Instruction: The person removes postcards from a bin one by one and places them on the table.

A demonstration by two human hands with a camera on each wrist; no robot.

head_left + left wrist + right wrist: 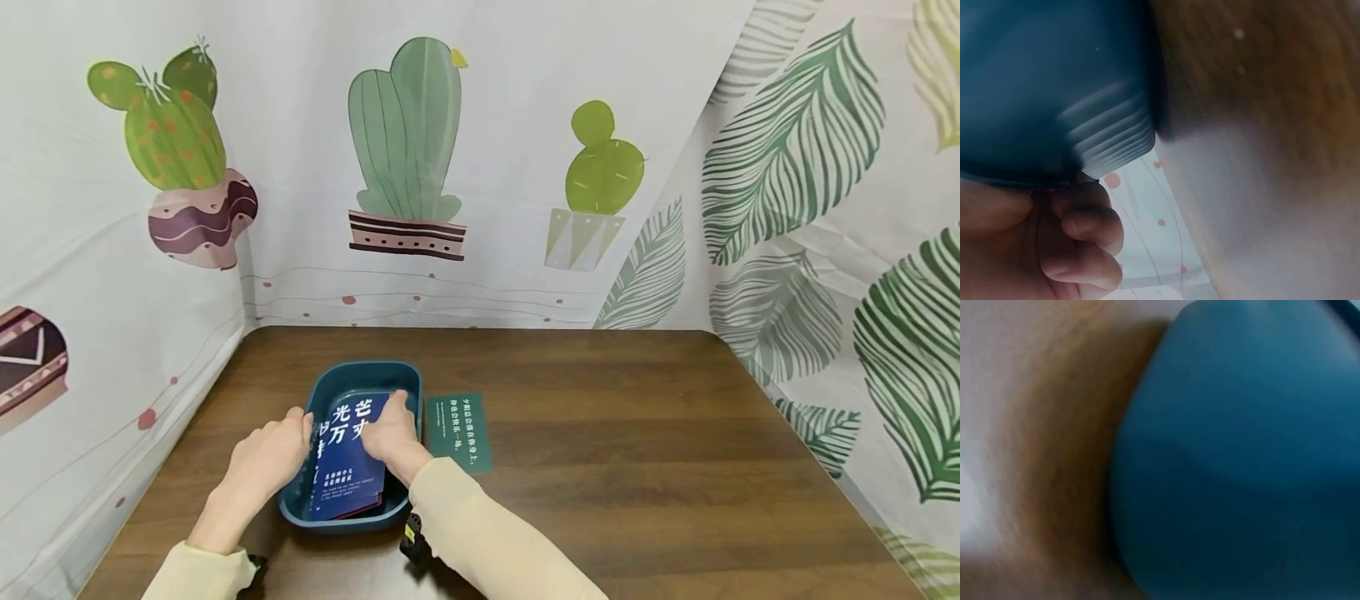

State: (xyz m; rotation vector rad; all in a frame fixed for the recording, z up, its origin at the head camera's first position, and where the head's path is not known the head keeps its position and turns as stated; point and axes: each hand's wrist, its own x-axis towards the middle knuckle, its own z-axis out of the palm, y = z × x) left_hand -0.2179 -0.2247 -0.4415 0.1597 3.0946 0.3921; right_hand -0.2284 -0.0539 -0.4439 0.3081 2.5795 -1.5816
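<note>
A teal plastic bin (pixel 347 527) stands on the table, with blue cards (pixel 348 479) bearing white Chinese writing inside it. My left hand (pixel 270 454) grips the bin's left rim; in the left wrist view its curled fingers (pixel 1094 228) are at the rim beside the ribbed bin wall (pixel 1113 134). Reaching over the right rim, my right hand (pixel 393 429) pinches the blue cards near their upper right edge, its thumb lying on the top card. Some fingertips of this hand are hidden. The right wrist view shows only the bin's outer wall (pixel 1241 450) and the tabletop.
A green card (pixel 461 433) with white writing lies flat on the brown wooden table (pixel 637 433), just right of the bin. Behind and at both sides of the table hangs a white cloth (pixel 300 292) printed with cacti and leaves.
</note>
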